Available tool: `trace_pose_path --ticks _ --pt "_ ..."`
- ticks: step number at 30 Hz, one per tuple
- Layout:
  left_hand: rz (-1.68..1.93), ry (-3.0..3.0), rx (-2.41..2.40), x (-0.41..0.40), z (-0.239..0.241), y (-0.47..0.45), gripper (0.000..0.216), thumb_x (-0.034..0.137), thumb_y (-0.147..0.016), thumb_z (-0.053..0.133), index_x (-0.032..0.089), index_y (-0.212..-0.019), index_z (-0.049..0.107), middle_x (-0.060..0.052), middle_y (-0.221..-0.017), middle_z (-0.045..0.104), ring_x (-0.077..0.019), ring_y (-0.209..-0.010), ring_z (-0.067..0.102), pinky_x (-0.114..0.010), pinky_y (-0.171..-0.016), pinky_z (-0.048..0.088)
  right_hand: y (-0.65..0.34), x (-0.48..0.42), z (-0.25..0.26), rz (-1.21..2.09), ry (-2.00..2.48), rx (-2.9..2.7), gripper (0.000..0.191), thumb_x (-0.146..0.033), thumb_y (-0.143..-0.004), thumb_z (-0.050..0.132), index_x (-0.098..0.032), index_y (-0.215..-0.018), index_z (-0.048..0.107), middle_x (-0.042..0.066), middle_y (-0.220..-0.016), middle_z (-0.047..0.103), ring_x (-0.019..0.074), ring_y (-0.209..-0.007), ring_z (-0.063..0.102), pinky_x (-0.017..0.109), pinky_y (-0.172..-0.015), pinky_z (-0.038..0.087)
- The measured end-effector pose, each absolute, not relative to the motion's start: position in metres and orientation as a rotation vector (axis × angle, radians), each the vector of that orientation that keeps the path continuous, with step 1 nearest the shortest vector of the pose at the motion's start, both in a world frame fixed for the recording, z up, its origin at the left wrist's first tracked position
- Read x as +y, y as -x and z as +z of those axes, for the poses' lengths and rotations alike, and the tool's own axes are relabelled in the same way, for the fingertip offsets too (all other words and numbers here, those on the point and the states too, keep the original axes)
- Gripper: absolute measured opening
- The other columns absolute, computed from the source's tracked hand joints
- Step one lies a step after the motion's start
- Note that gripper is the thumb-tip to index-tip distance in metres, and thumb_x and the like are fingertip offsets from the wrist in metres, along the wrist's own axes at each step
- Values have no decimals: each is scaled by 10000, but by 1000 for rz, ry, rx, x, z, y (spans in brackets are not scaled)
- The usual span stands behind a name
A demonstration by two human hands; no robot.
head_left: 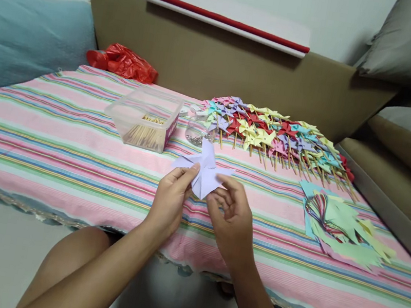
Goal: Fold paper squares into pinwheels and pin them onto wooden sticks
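A pale purple cut paper square [206, 171] is held up over the striped cloth, its corners partly folded toward the middle like a pinwheel. My left hand [169, 199] pinches its left side between thumb and fingers. My right hand [231, 219] is curled beside the paper's lower right edge, fingertips touching it. Behind the paper stands a small clear jar [195, 130] of tiny silvery pieces.
A clear plastic box [145, 118] of wooden sticks sits at back left. Several finished coloured pinwheels [275, 134] lie in rows at back right. A stack of cut paper sheets [342, 229] lies at right. A red plastic bag [122, 61] rests by the sofa back.
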State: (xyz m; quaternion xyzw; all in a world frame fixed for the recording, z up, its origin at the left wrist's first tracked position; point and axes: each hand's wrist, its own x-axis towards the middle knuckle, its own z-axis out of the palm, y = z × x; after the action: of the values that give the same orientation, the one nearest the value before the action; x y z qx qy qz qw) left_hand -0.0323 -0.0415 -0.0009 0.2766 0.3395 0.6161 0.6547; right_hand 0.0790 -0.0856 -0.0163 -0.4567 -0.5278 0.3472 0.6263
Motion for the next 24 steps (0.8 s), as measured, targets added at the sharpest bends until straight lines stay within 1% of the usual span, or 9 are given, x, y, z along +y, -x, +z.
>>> trace_pose_path --ticks 2,5,7,9,14,17,20,24 --pt "1397 -631 773 -42 0 33 313 367 -694 869 129 -717 667 11 -699 614 -89 -653 552 -190 -622 464 -79 -86 -17 772 1073 -1283 206 -195 -868 665 -279 -1054 696 34 -1065 649 200 -1002 657 368 -919 537" --pt "1374 -681 818 -43 -1 34 311 358 -707 858 135 -695 643 26 -667 571 -79 -614 496 -184 -577 423 -81 -86 -13 783 1074 -1264 67 -256 -886 676 -261 -923 732 20 -945 628 191 -934 643 339 -852 541" --pt "1347 -754 851 -45 -3 34 300 365 -739 834 139 -701 640 25 -672 563 -83 -615 475 -194 -574 408 -83 -86 -11 822 1089 -1203 81 -315 -900 675 -257 -901 732 17 -920 628 188 -916 634 335 -839 539" --pt "1329 -859 883 -47 -4 34 288 381 -786 795 141 -718 649 18 -692 569 -93 -637 476 -206 -593 409 -85 -86 -11 853 1107 -1134 124 -360 -907 669 -253 -904 733 23 -953 643 198 -945 633 361 -879 537" --pt "1289 -1050 936 -52 -4 31 264 397 -832 753 147 -775 692 8 -711 613 -111 -671 512 -215 -615 414 -87 -81 -17 923 1081 -925 168 -398 -838 735 -239 -892 749 49 -1148 648 230 -1042 637 421 -940 544" --pt "1279 -1088 957 -55 -1 29 263 392 -829 758 145 -767 695 16 -689 607 -107 -661 506 -210 -607 405 -87 -79 -20 906 1080 -855 177 -399 -793 772 -234 -850 746 51 -1214 633 247 -1097 633 454 -997 519" --pt "1276 -1100 967 -57 2 28 265 378 -826 764 137 -744 688 21 -677 601 -102 -655 498 -206 -608 399 -87 -78 -21 853 1106 -840 184 -402 -767 793 -236 -826 741 51 -1248 626 259 -1114 634 481 -1015 504" --pt "1260 -1098 928 -59 4 28 247 357 -829 761 135 -745 694 21 -676 612 -102 -656 511 -209 -622 400 -87 -78 -23 820 1110 -840 191 -401 -762 799 -233 -820 729 52 -1219 639 261 -1112 632 489 -1015 496"
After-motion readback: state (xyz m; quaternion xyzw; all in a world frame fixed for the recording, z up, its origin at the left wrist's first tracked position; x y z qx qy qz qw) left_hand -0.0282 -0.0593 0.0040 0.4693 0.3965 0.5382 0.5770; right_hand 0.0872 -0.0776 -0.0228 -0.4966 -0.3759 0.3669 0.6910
